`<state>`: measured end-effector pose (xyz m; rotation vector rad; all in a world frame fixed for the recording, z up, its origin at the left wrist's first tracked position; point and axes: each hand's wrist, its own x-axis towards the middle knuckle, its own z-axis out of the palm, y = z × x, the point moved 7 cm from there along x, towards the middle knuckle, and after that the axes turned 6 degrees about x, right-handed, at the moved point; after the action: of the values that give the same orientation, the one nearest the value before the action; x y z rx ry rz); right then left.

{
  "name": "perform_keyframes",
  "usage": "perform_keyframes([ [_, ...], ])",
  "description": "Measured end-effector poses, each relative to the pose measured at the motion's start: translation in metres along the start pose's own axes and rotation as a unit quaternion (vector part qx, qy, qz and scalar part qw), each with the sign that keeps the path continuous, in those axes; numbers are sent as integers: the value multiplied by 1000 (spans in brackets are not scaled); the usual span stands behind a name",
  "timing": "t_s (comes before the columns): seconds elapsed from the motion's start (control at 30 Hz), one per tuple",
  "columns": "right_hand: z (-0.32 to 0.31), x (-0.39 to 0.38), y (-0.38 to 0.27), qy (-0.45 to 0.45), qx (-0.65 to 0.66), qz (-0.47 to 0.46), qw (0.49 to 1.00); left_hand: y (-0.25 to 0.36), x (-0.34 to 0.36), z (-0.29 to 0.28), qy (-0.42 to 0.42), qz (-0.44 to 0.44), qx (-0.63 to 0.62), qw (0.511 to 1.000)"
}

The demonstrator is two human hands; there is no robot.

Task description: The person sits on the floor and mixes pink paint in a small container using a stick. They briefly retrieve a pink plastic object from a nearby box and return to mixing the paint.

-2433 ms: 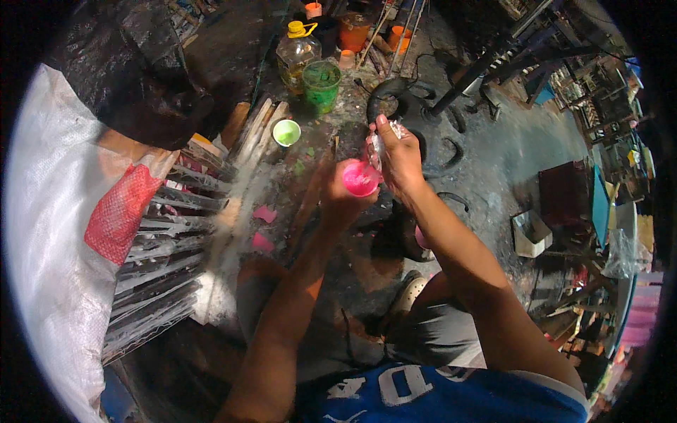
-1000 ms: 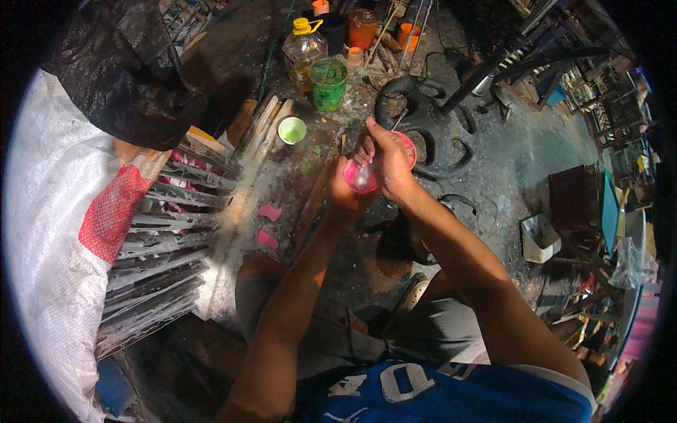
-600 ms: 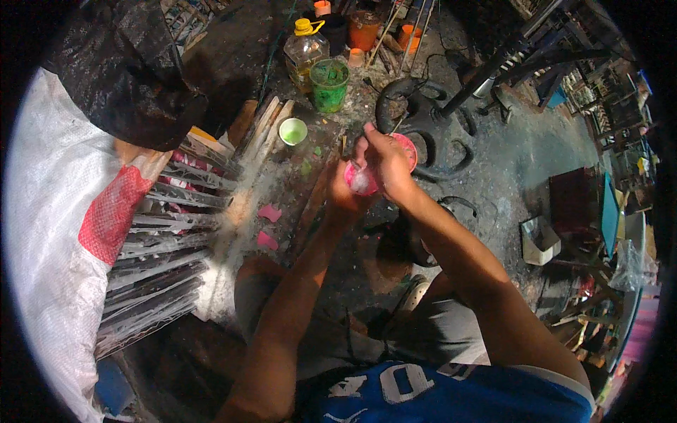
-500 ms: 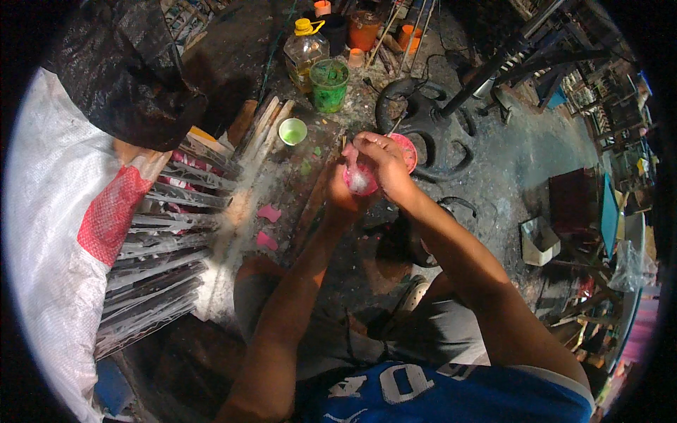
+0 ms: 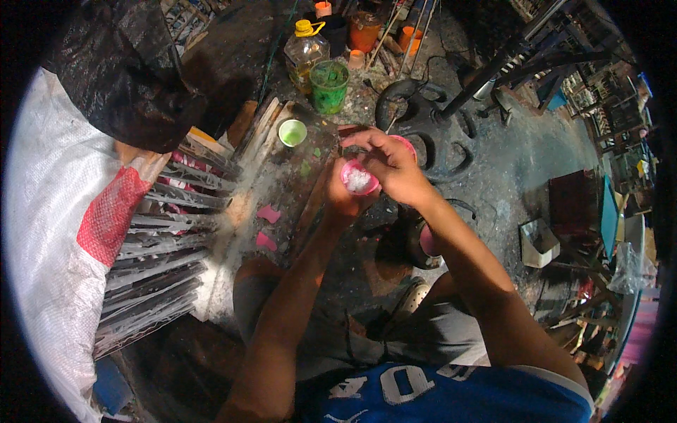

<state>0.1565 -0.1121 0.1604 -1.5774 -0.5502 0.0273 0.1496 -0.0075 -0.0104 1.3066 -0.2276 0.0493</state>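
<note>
My left hand (image 5: 340, 194) is closed round a pink cup (image 5: 359, 178) with loose white material inside. My right hand (image 5: 388, 158) hovers just above and right of that cup, its fingers angled leftward and blurred at the tips, so I cannot tell whether they hold anything. A second pink container (image 5: 405, 144) is partly hidden behind my right hand. A small cup (image 5: 292, 132) with light green contents stands up and left of both hands. Pink scraps (image 5: 268, 213) lie on the floor left of my wrists.
Behind are a green container (image 5: 328, 92), a yellow-capped jug (image 5: 305, 51) and orange pots (image 5: 363, 30). A black metal stand (image 5: 451, 155) with a pole is beyond my hands. Coated sticks (image 5: 162, 240) and a white sack (image 5: 49, 197) line the left; a white bin (image 5: 537, 243) sits right.
My right hand has risen off the cup, its fingers swinging from pointing up to pointing left. White clumps that were in that hand earlier now show inside the pink cup.
</note>
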Motion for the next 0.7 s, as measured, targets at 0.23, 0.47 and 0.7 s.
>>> perform_keyframes([
  [0.23,-78,-17,7,239,-73,105,963,30,-7,-4,61,75,148,984],
  [0.47,-34,-2,7,-24,-212,128,969,17,-12,7,-32,2,41,999],
  [0.7,-31,-6,-33,-92,-366,-2,926,8,-9,-10,-29,-9,111,993],
])
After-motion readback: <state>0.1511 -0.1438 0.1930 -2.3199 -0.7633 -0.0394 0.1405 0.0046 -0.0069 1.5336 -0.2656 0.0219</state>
